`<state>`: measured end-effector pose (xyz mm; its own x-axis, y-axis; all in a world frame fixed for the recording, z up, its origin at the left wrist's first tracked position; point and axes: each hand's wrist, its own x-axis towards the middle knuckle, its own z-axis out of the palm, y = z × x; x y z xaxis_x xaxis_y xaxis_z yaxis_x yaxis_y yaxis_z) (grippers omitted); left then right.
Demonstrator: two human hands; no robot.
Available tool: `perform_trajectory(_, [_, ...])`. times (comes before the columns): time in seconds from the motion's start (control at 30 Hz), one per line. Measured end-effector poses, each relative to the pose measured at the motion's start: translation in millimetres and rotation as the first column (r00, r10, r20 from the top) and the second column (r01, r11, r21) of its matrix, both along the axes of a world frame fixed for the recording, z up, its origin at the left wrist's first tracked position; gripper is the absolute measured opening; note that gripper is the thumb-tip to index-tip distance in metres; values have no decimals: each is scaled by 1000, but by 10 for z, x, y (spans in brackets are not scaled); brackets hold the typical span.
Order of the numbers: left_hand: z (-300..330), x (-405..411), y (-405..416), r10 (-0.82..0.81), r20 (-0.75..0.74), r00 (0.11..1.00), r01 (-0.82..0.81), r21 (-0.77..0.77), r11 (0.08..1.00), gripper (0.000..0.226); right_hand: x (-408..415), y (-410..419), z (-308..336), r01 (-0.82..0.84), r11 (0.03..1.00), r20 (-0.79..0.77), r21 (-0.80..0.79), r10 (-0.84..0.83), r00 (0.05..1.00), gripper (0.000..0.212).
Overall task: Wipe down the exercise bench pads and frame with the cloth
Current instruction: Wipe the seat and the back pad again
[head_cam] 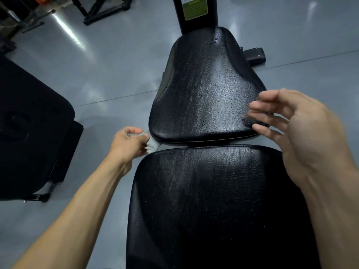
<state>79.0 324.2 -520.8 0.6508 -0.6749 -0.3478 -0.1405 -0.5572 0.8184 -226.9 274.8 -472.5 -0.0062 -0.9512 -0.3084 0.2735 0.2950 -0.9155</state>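
The left grip [129, 144] clenches a crumpled grey cloth [152, 145] at the gap between the tapered black vinyl seat pad [204, 90], just to its right, and the wide black vinyl back pad [204, 200] below. The right grip [287, 123] hovers released, fingers relaxed, over the seat pad's right edge.

From my feed, the left hand [127, 141] and right hand [295, 125] are ungloved, forearms bare, no sleeves, watch or rings.
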Motion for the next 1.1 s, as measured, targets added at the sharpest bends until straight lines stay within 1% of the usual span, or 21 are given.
perform_trajectory(0.07, [-65,-56,58,30,-141,990,-28,18,999,23,-5,-22,-3,-1,1000,5,1,1,1000,21])
perform_trajectory(0.13, [-105,-76,119,33,-232,972,-30,18,999,25,2,-35,-7,-10,1000,7,5,10,1000,21])
perform_trajectory(0.27, [-69,-128,141,76,-305,949,-86,-22,996,18,-2,-41,-22,-14,1000,15,6,14,1000,21])
perform_trajectory(0.3, [-48,-127,152,90,-337,937,-108,-36,993,16,-6,-39,-20,-14,1000,20,5,14,1000,21])
perform_trajectory(0.37, [-3,-96,172,119,-450,885,-174,-83,981,16,-12,-37,-14,-12,1000,28,1,12,1000,22])
perform_trajectory(0.4, [14,-76,184,109,-483,869,-180,-104,978,17,-13,-34,-14,-10,1000,30,0,10,1000,22])
perform_trajectory(0.43, [41,-69,193,79,-477,875,-149,-110,983,16,-12,-33,-12,-10,1000,29,-3,10,1000,21])
perform_trajectory(0.53, [104,-67,214,-38,-386,922,6,-84,996,7,7,-21,-1,-20,1000,26,-3,20,999,22])
perform_trajectory(0.57, [118,-76,218,-67,-361,930,41,-79,996,15,15,-16,2,-21,1000,26,-3,21,999,22])
perform_trajectory(0.6, [125,-85,219,-101,-333,937,80,-77,994,29,18,-11,2,-20,1000,25,-4,20,999,22])
perform_trajectory(0.73, [138,-156,267,-213,-129,969,214,-2,977,65,10,-4,-1,-15,1000,21,-12,16,1000,23])
perform_trajectory(0.8, [152,-191,302,-286,-28,958,287,82,954,73,8,-5,-2,-16,1000,25,-13,16,1000,23])
perform_trajectory(0.83, [153,-198,315,-336,14,942,332,118,936,69,5,-8,-4,-16,1000,28,-12,17,999,23])
perform_trajectory(0.87, [155,-206,321,-382,69,921,369,150,917,60,3,-12,-6,-17,1000,31,-12,17,999,23])
perform_trajectory(0.93, [152,-194,324,-477,247,844,432,215,876,37,0,-16,-10,-20,1000,36,-9,20,999,23])
perform_trajectory(0.97, [145,-175,320,-508,349,788,446,246,861,29,-6,-21,-11,-21,1000,37,-9,21,999,22])
perform_trajectory(1.03, [143,-150,318,-545,530,650,477,275,835,20,-15,-24,-16,-17,1000,39,-5,18,999,22])
perform_trajectory(1.1, [147,-169,311,-559,653,510,543,259,798,12,-25,-26,-16,-11,1000,42,-3,11,999,21])
